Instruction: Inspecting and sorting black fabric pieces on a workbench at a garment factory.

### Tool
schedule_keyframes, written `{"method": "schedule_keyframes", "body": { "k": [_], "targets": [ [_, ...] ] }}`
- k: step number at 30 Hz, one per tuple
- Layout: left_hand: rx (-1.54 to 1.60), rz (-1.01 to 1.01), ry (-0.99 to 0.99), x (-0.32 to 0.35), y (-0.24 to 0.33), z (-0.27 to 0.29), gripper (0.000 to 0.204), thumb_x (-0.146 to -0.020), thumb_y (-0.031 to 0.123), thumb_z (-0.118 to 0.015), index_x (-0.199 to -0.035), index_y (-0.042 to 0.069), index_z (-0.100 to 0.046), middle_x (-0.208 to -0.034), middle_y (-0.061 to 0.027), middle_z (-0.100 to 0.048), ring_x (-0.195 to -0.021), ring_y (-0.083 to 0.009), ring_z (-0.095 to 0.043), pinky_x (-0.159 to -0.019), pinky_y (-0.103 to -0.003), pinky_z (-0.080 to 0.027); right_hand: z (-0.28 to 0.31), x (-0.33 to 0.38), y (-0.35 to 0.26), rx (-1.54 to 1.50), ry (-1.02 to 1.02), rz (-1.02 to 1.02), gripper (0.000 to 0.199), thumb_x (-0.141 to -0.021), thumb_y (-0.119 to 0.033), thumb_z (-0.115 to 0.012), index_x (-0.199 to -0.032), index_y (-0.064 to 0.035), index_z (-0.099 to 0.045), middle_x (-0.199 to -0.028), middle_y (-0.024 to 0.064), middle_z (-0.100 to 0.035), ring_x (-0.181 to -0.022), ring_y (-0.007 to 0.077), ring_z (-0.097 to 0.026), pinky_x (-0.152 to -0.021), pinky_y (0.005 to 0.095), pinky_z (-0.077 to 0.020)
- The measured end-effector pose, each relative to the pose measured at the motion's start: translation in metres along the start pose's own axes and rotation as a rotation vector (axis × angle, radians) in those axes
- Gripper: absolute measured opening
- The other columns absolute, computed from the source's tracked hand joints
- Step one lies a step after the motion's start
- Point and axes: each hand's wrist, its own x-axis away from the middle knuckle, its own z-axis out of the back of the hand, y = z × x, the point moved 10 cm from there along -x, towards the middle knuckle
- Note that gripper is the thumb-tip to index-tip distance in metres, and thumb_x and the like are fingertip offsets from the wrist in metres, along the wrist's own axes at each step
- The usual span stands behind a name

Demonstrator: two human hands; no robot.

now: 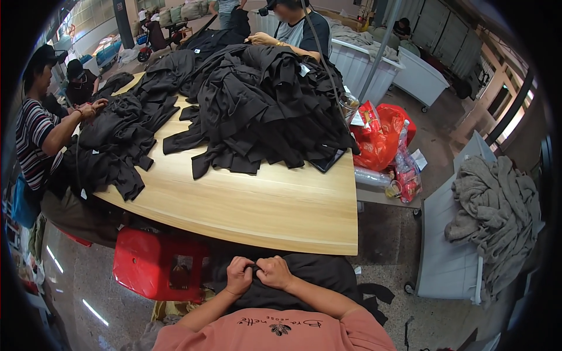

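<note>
A dark garment [319, 270] lies spread over my lap, just below the table's near edge. My left hand [239, 275] and my right hand [273, 272] come together on it, almost touching. The fingers of both are closed, pinching a small part of the dark cloth between them. Whatever finer detail sits at the fingertips is too small to make out. On the wooden table [281, 205] ahead rises a large heap of dark garments [257, 105], with a dark flat device [326, 161] at its near right edge.
To my left stands a red plastic stool [143, 263]. Co-workers handle dark garments at the table's left [44, 117] and far side [298, 32]. Right of the table are a red plastic bag [380, 137], bottles and a white wheeled bin [448, 251] heaped with grey cloth [497, 210].
</note>
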Motion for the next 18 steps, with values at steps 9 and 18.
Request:
{"method": "schedule_keyframes", "body": {
  "k": [9,18],
  "targets": [
    [0.150,0.257,-0.120,0.007,-0.035,-0.001,0.011,-0.066,-0.001,-0.058,-0.077,0.000,-0.061,-0.073,-0.0140,-0.061,-0.068,-0.0256,-0.060,-0.062,-0.030,-0.047,0.005,0.000,0.002,0.011,0.061,-0.056,0.010,-0.064,-0.014,-0.055,-0.063,-0.0065,-0.049,-0.054,0.0110,-0.052,-0.054,0.0287,-0.054,-0.049,0.0389,-0.0372],
    [0.246,0.527,-0.196,0.029,-0.083,0.027,0.011,-0.065,0.003,-0.066,-0.075,0.000,-0.063,-0.068,-0.0075,-0.060,-0.063,-0.0135,-0.057,-0.060,-0.023,-0.044,0.008,-0.002,0.006,0.023,0.061,-0.082,0.009,-0.064,-0.014,-0.054,-0.064,-0.0060,-0.051,-0.052,0.0113,-0.051,-0.051,0.0291,-0.052,-0.049,0.0386,-0.0379]
  ]
}}
